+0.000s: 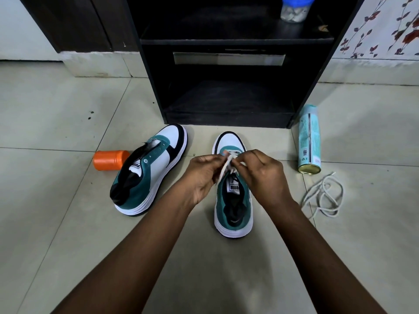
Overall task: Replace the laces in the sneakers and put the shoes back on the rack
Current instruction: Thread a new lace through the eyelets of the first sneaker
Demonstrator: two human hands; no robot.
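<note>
Two teal, white and black sneakers stand on the tiled floor before a black rack [229, 39]. The right sneaker [233, 214] points toward the rack, upright. Over its eyelets my left hand [201, 175] and my right hand [263, 175] each pinch a strand of white lace [226, 165] that runs into the shoe. The left sneaker [149, 168] leans on its side with bare eyelets and no lace. A loose white lace [324, 196] lies coiled on the floor to the right.
An orange jar [110, 159] lies on its side left of the left sneaker. A pale blue spray can [309, 141] lies right of the rack's foot. A blue-lidded jar [293, 9] stands on the rack's upper shelf.
</note>
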